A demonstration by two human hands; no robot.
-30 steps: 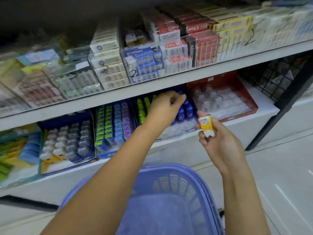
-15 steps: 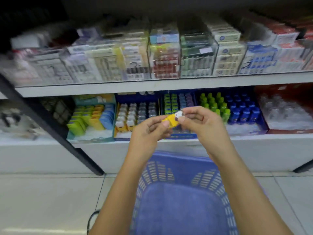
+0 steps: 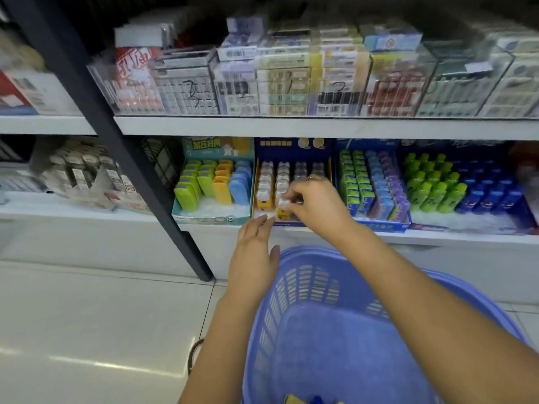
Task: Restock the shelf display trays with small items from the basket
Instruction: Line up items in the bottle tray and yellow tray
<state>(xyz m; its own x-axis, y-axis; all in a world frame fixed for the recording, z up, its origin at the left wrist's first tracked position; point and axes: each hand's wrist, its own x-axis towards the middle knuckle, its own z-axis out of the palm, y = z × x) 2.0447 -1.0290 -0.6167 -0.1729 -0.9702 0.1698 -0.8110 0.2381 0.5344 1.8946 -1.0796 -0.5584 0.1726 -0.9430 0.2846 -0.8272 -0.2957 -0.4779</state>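
Left hand (image 3: 255,252) at centre frame, fingers straight and together, pointing up, right hand (image 3: 316,204) just above-right, fingertips curled, pinching small yellow item (image 3: 282,212), bare forearms angled up from the lower edge

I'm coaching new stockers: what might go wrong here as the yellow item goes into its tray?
The right hand pinches the yellow item near its white cap, so it may slip or seat crooked. Its fingers crowd the neighbouring yellow piece in the tray, which might topple. The left hand is open, not gripping the tray, which might shift.
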